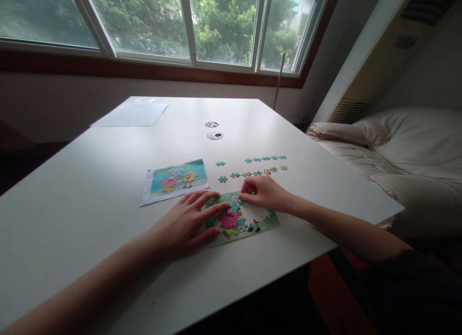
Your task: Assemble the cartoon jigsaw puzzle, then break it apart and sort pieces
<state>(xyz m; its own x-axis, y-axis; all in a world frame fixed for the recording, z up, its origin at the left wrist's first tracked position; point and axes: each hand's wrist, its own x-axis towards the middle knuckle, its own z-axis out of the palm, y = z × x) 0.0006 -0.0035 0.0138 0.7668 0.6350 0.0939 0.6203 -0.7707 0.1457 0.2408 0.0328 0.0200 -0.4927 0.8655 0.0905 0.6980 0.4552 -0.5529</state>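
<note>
A partly built cartoon jigsaw puzzle (249, 223) lies near the front edge of the white table (90, 190). My left hand (187, 222) rests flat on the puzzle's left part, fingers spread. My right hand (265, 193) is curled at the puzzle's upper edge, fingertips pinched together on a puzzle piece that is mostly hidden. Several loose puzzle pieces (252, 167) lie in two rows just beyond my right hand. A printed reference picture (176, 180) of the same cartoon lies to the left of the puzzle.
A sheet of paper (132, 113) lies at the table's far left. Two round cable grommets (214, 135) sit mid-table. A cream sofa (404, 152) stands right of the table. Windows run along the far wall, and a thin stick (277, 82) leans there.
</note>
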